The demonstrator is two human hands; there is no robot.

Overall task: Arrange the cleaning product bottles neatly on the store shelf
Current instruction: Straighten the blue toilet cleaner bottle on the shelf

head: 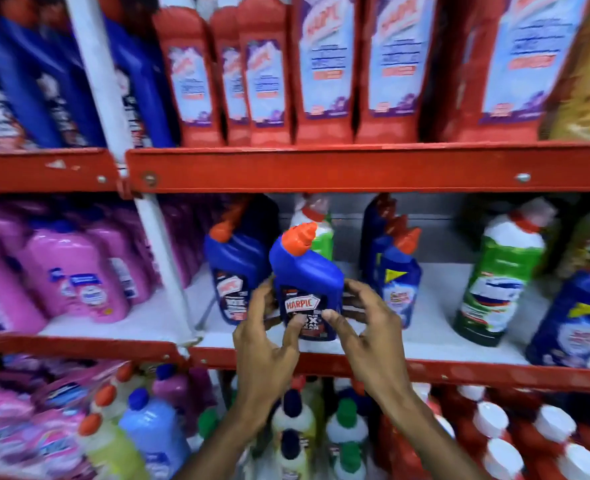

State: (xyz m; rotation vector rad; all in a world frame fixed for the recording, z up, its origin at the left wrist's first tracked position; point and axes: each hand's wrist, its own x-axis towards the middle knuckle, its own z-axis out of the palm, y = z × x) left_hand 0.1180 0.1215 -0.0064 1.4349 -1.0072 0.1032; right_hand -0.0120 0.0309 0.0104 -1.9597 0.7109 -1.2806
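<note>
A blue Harpic bottle (305, 271) with an orange angled cap stands near the front of the middle shelf (460, 370). My left hand (264, 344) grips its lower left side and my right hand (366, 327) its lower right, thumbs pressed on the label. Another blue Harpic bottle (236, 268) stands just to its left. A white and green bottle (318, 223) stands behind it. To the right stands a smaller blue bottle (399, 282) with more behind it.
A green and white bottle (498, 275) and a blue bottle (576, 317) stand at the right of the shelf. Pink bottles (72, 271) fill the left bay beyond the white upright (162, 251). Red bottles (324, 64) line the shelf above. Mixed bottles crowd the shelf below.
</note>
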